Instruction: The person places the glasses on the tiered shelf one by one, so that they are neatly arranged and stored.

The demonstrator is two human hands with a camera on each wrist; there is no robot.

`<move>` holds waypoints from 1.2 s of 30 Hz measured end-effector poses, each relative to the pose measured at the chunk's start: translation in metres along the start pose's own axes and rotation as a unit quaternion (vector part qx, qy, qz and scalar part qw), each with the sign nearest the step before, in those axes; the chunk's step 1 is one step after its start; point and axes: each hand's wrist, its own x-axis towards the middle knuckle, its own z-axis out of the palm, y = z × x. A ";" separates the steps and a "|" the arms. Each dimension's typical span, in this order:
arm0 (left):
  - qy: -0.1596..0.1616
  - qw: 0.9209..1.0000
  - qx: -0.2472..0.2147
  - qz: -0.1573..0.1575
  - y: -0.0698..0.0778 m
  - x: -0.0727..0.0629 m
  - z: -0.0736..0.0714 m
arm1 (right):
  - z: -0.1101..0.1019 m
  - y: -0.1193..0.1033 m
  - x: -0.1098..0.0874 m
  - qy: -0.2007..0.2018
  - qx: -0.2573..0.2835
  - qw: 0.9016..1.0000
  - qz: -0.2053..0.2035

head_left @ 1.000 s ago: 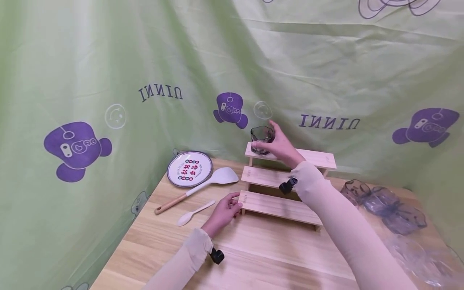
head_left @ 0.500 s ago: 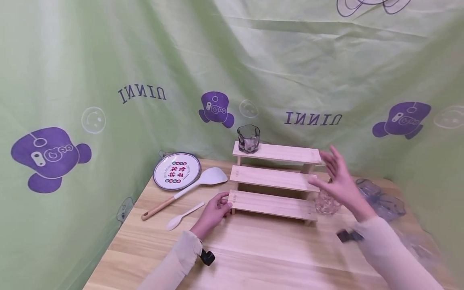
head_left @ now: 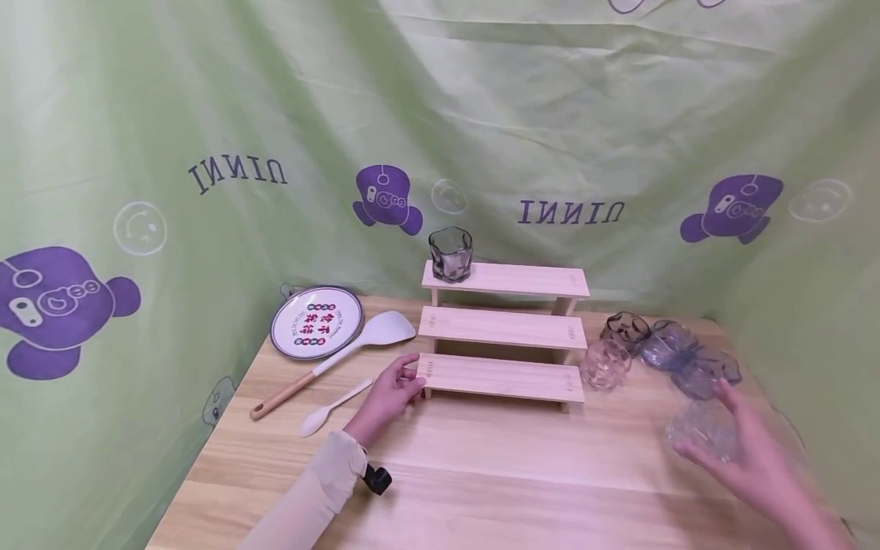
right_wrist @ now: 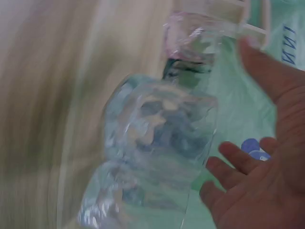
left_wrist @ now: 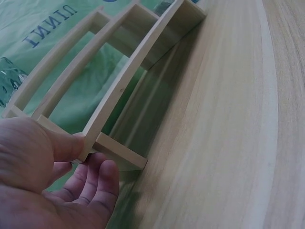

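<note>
A three-step wooden stand (head_left: 502, 376) stands at the back of the table. My left hand (head_left: 386, 397) pinches the left end of its lowest board; the left wrist view shows the thumb above and curled fingers (left_wrist: 97, 183) beneath. A grey wavy glass (head_left: 451, 256) stands on the left of the top step. At the right, my right hand (head_left: 759, 458) is spread beside a clear glass (head_left: 700, 429). In the right wrist view its fingers (right_wrist: 228, 174) stand apart from the clear glass (right_wrist: 157, 124), blurred, with another clear glass (right_wrist: 128, 202) beside it.
Right of the stand are a pink glass (head_left: 605, 365), a dark glass (head_left: 624, 332) and bluish glasses (head_left: 667, 345). Left lie a plate (head_left: 316, 322), a white spatula (head_left: 385, 328) and a white spoon (head_left: 318, 420). A green curtain (head_left: 550, 114) hangs behind.
My right hand has let go of the grey glass on the top step and moved right and down to the clear glasses. My left hand stays on the stand. The head view has shifted right.
</note>
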 end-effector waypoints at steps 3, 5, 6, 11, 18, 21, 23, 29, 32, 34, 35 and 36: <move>0.004 1.000 0.003 -0.001 -0.002 0.001 -0.001 | 0.000 0.006 0.003 -0.018 -0.055 0.998 -0.025; 0.003 1.000 0.001 0.001 -0.003 0.002 -0.001 | 0.000 0.009 0.006 -0.019 -0.092 0.995 -0.034; 0.001 1.000 0.001 0.003 -0.003 0.002 -0.001 | 0.000 0.009 0.008 -0.018 -0.106 0.994 -0.032; -0.001 1.000 -0.012 0.002 0.000 0.004 0.000 | 0.005 0.009 0.018 -0.014 -0.130 0.991 -0.021; -0.002 1.000 -0.019 0.011 0.001 0.006 0.006 | 0.026 0.006 0.025 -0.006 -0.025 0.999 0.019; -0.007 1.000 -0.025 0.014 0.005 0.004 0.009 | 0.033 0.013 0.020 -0.006 0.063 0.997 0.040; -0.005 1.000 -0.028 0.013 0.004 0.004 0.009 | 0.036 0.018 0.016 -0.015 0.107 0.993 0.057; -0.003 1.000 -0.022 0.003 0.000 0.002 0.008 | 0.039 0.027 0.007 -0.063 0.132 0.985 0.087; -0.002 1.000 -0.025 0.001 0.001 0.001 0.007 | 0.036 0.027 0.005 -0.095 0.141 0.977 0.127; -0.001 1.000 -0.027 0.005 0.001 0.001 0.006 | 0.035 0.025 0.005 -0.109 0.146 0.971 0.154; 0.000 1.000 -0.028 0.005 0.001 0.001 0.006 | 0.035 0.025 0.005 -0.110 0.153 0.968 0.164; 0.002 1.000 -0.029 0.004 0.000 0.000 0.006 | 0.034 0.025 0.005 -0.111 0.155 0.966 0.172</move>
